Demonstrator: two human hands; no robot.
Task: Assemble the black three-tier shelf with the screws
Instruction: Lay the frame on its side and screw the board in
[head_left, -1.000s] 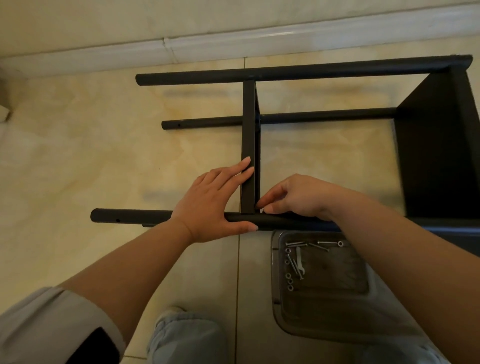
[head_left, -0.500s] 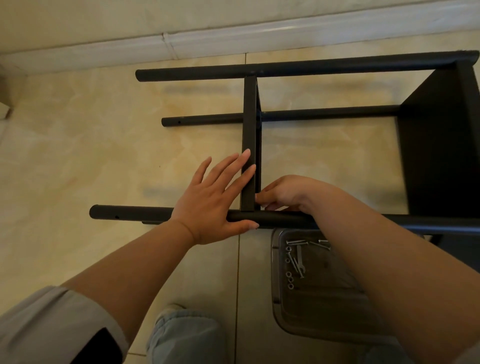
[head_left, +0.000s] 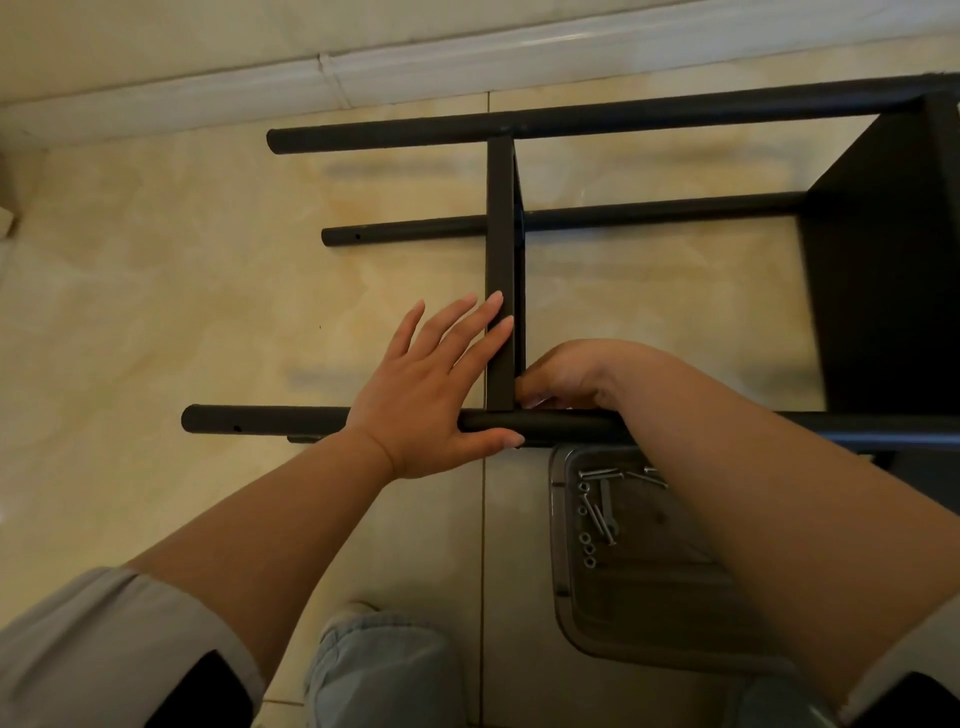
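The black shelf frame lies on its side on the tiled floor, with long round poles running left to right. A middle shelf board (head_left: 500, 244) stands on edge between the far pole (head_left: 623, 119) and the near pole (head_left: 270, 418). A second board (head_left: 888, 270) stands at the right. My left hand (head_left: 431, 384) lies flat with straight fingers against the middle board, thumb under the near pole. My right hand (head_left: 566, 374) is curled at the joint of board and near pole; what its fingertips hold is hidden. Loose screws (head_left: 597, 504) lie in a grey tray (head_left: 563, 597).
A third pole (head_left: 405, 231) lies between the far and near ones. A white skirting board (head_left: 415, 67) runs along the wall at the back. My knee in light jeans (head_left: 384, 670) is below the frame, left of the tray.
My right hand has slid further down behind the near pole toward the joint, and its forearm now covers more of the tray. My left hand's fingers have spread slightly.
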